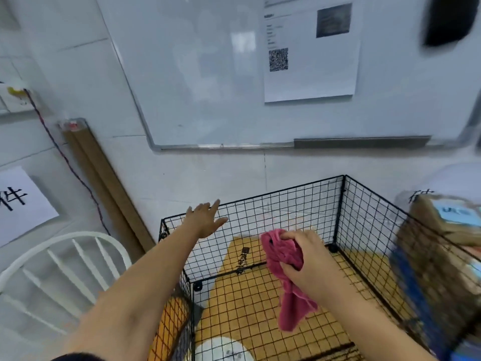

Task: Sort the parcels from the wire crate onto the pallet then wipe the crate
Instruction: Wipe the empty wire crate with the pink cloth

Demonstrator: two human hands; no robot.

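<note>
A white chair (59,237) stands at the left. Just right of it, the left hand (205,220) reaches forward with the arm stretched out, fingers straight and spread, holding nothing. It is at the top rim of the crate (286,209), near the far left corner; whether it touches the wire I cannot tell. The crate is black wire mesh, open-topped, standing against the wall. Over its inside the right hand (304,256) grips a bunched pink cloth (294,308), one end hanging down. Blurred brown parcels (447,230) sit outside the crate's right wall.
</note>
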